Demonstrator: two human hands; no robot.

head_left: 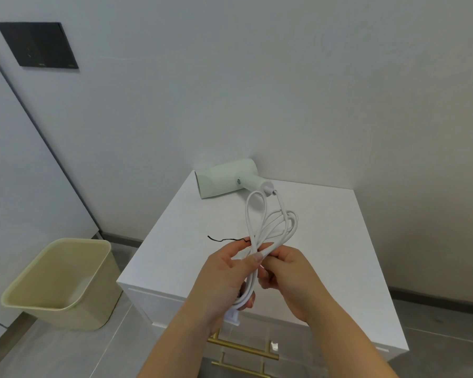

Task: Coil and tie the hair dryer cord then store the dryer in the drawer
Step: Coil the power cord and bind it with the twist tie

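Note:
A pale green hair dryer [224, 178] lies on its side at the back of the white cabinet top [325, 241], against the wall. Its white cord [273, 225] runs from the handle into several loops bunched above the cabinet. My left hand [224, 279] grips the gathered loops, with the white plug [234, 317] hanging below it. My right hand [287, 274] pinches the bundle from the right. A thin black tie [224, 239] sticks out leftward from the bundle at my left fingertips. The drawers below show gold handles [243, 349] and are closed.
A beige plastic bin [63, 282] stands on the grey floor left of the cabinet. A dark panel [38, 45] is set in the wall at upper left. The wall runs directly behind the dryer.

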